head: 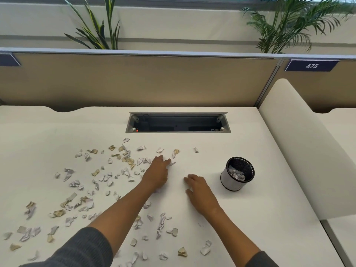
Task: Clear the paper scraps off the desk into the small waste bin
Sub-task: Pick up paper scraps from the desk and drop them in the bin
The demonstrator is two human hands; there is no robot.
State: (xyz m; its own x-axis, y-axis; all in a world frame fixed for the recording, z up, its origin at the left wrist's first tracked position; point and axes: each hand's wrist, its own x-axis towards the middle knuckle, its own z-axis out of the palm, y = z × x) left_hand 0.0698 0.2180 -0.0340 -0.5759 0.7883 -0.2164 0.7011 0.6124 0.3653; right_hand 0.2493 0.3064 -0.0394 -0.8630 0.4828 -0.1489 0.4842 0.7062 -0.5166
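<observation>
Reaching mid-frame, the left hand (pixel 157 173) laid loose fingers on paper scraps (pixel 107 176) strewn left, its grip pinching nothing, while the right hand (pixel 199 192) rested flat, empty, beside the waste bin (pixel 237 173) at right, apparently ready to sweep.

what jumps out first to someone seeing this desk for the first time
Paper scraps litter the left and near parts of the white desk. Both hands reach in at the middle, the left hand among scraps, the right hand on bare desk. A small bin, right, holds a few scraps.
</observation>
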